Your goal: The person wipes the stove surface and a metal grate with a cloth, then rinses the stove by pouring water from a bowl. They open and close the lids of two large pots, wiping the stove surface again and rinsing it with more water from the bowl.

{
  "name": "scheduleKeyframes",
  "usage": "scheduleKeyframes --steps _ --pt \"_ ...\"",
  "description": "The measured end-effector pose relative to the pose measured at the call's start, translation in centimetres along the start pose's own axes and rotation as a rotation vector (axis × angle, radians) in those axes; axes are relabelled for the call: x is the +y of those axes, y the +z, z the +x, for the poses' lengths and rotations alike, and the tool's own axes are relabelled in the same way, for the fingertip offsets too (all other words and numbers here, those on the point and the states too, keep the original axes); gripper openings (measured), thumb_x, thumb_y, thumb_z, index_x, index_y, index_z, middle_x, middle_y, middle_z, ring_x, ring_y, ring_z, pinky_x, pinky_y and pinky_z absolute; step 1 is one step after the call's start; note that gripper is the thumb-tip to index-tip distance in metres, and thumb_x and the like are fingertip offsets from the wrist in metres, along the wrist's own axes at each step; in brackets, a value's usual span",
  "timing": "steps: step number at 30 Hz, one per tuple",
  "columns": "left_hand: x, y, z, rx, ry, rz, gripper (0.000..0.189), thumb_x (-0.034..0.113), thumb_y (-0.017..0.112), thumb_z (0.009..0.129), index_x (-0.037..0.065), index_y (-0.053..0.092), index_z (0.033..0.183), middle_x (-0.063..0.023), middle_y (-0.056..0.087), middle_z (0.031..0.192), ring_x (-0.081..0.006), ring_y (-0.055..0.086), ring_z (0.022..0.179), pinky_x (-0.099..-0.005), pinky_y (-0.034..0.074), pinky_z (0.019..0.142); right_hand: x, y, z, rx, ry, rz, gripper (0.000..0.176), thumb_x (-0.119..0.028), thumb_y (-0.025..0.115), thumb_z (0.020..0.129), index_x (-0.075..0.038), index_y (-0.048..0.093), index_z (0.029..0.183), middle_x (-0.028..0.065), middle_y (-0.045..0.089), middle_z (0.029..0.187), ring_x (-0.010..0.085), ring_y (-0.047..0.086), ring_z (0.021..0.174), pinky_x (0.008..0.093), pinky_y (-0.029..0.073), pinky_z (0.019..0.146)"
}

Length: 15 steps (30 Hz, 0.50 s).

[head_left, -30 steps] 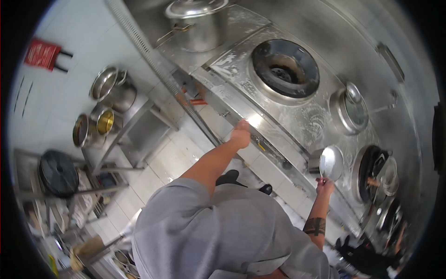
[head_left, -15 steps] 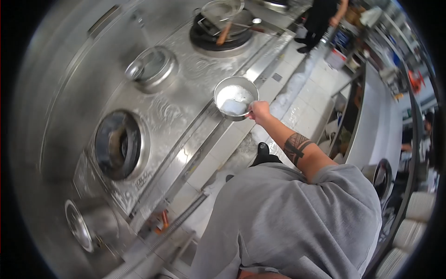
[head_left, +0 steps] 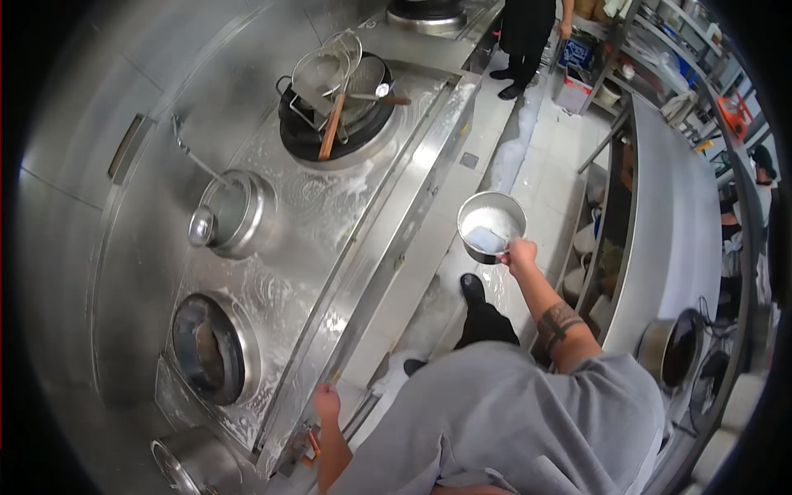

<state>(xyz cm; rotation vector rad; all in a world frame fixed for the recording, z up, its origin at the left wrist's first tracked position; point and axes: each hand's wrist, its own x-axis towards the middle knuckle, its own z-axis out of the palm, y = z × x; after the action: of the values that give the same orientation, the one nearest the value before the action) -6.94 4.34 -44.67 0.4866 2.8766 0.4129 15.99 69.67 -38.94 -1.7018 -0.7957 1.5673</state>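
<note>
My right hand (head_left: pixel 520 255) grips a round metal pot (head_left: pixel 492 201) by its near side, with the fingers closed. White suds fill part of the pot, and a pale bluish, soft-looking piece (head_left: pixel 487 240) lies in them. The pot is held over the tiled floor, to the right of the stove. Low in the view, my left hand (head_left: pixel 327 402) is curled closed beside the front edge of the steel stove (head_left: pixel 285 285), with nothing showing in it. Streaks of foam cover the stove top around its burners.
Strainers and a wooden-handled tool (head_left: pixel 332 128) rest in a wok on the far burner. A tap (head_left: pixel 194 153) reaches over a round basin holding a ladle. A person in black (head_left: pixel 528 33) stands farther along the aisle. On the right runs a steel counter (head_left: pixel 672 223) with a dark-filled pot.
My right hand has carried the pot away from the stove edge, rightward over the floor. My left hand has come into view by the stove. The head view has shifted.
</note>
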Motion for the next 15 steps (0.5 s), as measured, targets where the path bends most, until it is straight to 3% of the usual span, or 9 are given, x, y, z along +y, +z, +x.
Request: scheduleKeyframes --steps 2,4,7,8,11,13,15 --pt "9.6 -2.0 5.4 -0.091 -0.011 -0.208 0.020 0.008 0.066 0.084 -0.001 0.070 0.102 -0.0187 0.072 0.098 -0.0416 0.068 0.096 -0.0485 0.054 0.086 -2.3 0.0 3.9 0.010 0.004 0.002 0.013 0.001 0.051 0.083 0.013 0.056 0.083 0.0210 0.060 0.066 0.0310 0.063 0.045 0.0366 0.044 0.033" --pt "18.5 -1.4 10.2 -0.070 0.204 -0.224 0.036 0.006 0.068 0.081 0.001 0.067 0.117 -0.0211 0.068 0.116 -0.0403 0.062 0.112 -0.0479 0.050 0.096 -5.3 1.5 8.1 -0.017 -0.035 -0.049 0.014 0.001 0.051 0.082 0.013 0.056 0.088 0.0207 0.059 0.066 0.0303 0.063 0.044 0.0355 0.042 0.032" --pt "31.7 1.3 17.4 0.045 0.429 -0.075 0.067 0.009 0.074 0.076 0.001 0.051 0.139 -0.0255 0.050 0.139 -0.0448 0.046 0.129 -0.0516 0.040 0.109 -11.3 5.6 14.0 -0.109 -0.100 0.012 0.014 0.002 0.052 0.081 0.012 0.056 0.090 0.0197 0.059 0.066 0.0299 0.064 0.044 0.0349 0.040 0.031" --pt "35.5 2.9 19.8 0.092 0.481 -0.022 0.078 0.010 0.076 0.074 0.000 0.044 0.144 -0.0262 0.047 0.142 -0.0454 0.044 0.131 -0.0537 0.037 0.112 -14.5 7.5 14.2 -0.132 -0.118 0.036 0.008 0.002 0.053 0.081 0.009 0.056 0.084 0.0180 0.059 0.066 0.0298 0.064 0.045 0.0351 0.039 0.032" --pt "46.5 7.6 27.3 -0.039 0.374 0.005 0.086 0.019 0.078 0.074 -0.002 0.038 0.148 -0.0245 0.046 0.144 -0.0425 0.043 0.135 -0.0531 0.036 0.112 -21.5 13.9 19.1 -0.186 -0.168 0.100 0.006 0.002 0.054 0.081 0.008 0.055 0.082 0.0173 0.059 0.067 0.0294 0.064 0.047 0.0352 0.041 0.034" --pt "53.2 8.8 31.0 -0.237 0.231 0.208 0.091 0.034 0.078 0.077 -0.003 0.036 0.150 -0.0218 0.046 0.146 -0.0378 0.042 0.138 -0.0500 0.037 0.112 -24.6 19.2 24.3 -0.235 -0.216 0.173 0.006 0.001 0.054 0.083 0.007 0.056 0.085 0.0172 0.060 0.068 0.0286 0.064 0.049 0.0342 0.043 0.036" --pt "58.1 8.3 32.8 -0.263 0.225 0.216 0.090 0.038 0.076 0.079 -0.002 0.037 0.150 -0.0205 0.047 0.145 -0.0356 0.042 0.138 -0.0487 0.037 0.112 -27.6 25.0 29.3 -0.289 -0.257 0.181 0.008 0.001 0.054 0.084 0.008 0.057 0.086 0.0185 0.062 0.074 0.0282 0.065 0.053 0.0340 0.046 0.039"
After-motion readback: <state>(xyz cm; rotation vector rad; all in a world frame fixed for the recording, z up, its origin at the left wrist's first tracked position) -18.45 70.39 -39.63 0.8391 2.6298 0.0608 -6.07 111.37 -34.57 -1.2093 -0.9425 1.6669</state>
